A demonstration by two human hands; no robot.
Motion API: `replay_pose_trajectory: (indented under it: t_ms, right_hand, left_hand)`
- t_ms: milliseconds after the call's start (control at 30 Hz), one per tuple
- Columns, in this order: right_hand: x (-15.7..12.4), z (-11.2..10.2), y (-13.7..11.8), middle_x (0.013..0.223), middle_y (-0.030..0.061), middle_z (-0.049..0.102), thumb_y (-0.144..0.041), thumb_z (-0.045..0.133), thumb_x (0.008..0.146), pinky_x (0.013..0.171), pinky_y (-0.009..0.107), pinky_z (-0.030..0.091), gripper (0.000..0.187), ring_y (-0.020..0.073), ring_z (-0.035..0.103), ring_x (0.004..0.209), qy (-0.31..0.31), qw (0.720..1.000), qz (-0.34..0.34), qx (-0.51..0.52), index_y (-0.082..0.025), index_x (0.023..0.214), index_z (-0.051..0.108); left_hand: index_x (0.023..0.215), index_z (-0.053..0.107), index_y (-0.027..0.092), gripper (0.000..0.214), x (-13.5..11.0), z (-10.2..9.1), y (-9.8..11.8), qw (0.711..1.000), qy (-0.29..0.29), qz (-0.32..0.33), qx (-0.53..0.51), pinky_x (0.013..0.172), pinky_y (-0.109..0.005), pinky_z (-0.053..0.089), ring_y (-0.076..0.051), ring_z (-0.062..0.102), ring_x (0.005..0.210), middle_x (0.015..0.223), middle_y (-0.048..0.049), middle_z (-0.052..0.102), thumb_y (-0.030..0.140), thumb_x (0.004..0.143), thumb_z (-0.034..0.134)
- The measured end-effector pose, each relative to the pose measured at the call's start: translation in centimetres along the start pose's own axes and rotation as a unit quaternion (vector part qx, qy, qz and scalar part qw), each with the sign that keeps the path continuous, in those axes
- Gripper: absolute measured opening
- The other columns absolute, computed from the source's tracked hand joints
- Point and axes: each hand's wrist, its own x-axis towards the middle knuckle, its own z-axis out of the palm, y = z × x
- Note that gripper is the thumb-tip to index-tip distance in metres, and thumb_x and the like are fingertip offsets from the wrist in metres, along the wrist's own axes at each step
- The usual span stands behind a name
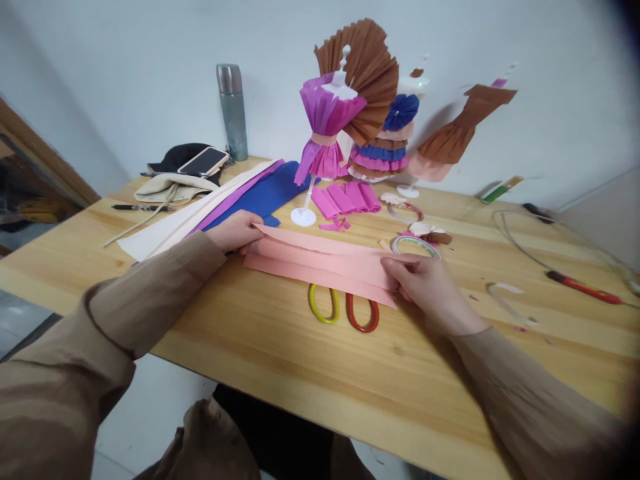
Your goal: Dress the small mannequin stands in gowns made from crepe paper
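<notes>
Both ends of the pink paper strip [320, 263] were pinched by the left hand [235, 230] and right hand [430, 283], its long axis lying crosswise between them.

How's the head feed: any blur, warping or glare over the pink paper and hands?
Head view: pink paper, left hand and right hand sharp, evenly lit, no glare; head view edges bend and smear, dark at the right corners; paper dresses cast soft shadows on the wall.

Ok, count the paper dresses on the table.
3: a purple dress in front, a layered blue-and-pink dress behind it, a brown dress leaning at right. More may hide behind.
</notes>
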Motion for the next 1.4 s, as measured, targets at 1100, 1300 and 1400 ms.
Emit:
replay_pose_trajectory:
  t_ms: [1100, 1300, 1400]
  right_hand:
    - [-3.8, -1.2, -1.7, 0.069, 0.0054, 0.064, -0.032, 0.052, 0.090, 0.060, 0.030, 0.048, 0.029, 0.0158, 0.057, 0.057, 0.129, 0.944, -0.283, -0.108, -0.016, 0.108, 0.067]
    - [-6.4, 1.1, -4.3, 0.105, 0.0157, 0.067, -0.037, 0.044, 0.097, 0.082, 0.039, 0.056, 0.039, 0.0271, 0.063, 0.107, -0.125, 0.838, -0.505, -0.168, -0.018, 0.123, 0.065]
    - [-6.2, 1.4, -4.2, 0.092, 0.0132, 0.063, -0.038, 0.042, 0.098, 0.072, 0.036, 0.055, 0.037, 0.0237, 0.064, 0.090, -0.126, 0.851, -0.488, -0.150, -0.017, 0.099, 0.072]
  left_hand:
    - [0.116, 0.063, 0.018, 0.034, -0.5, 1.5, -0.5, 0.910, 0.159, 0.199, 0.329, 0.093, -0.034, 0.044, -0.024, 0.055, 0.111, 0.118, -0.0099, 0.063, 0.035, 0.088, 0.054]
    - [0.111, 0.064, 0.017, 0.028, -0.7, 2.6, -0.1, 0.902, 0.041, 0.214, 0.374, 0.089, -0.033, 0.045, -0.024, 0.057, 0.106, 0.112, -0.0096, 0.064, 0.028, 0.086, 0.055]
    - [0.107, 0.064, 0.020, 0.028, -1.5, 2.4, 0.7, 0.914, 0.025, 0.146, 0.378, 0.078, -0.031, 0.044, -0.023, 0.060, 0.098, 0.105, -0.0066, 0.066, 0.034, 0.085, 0.055]
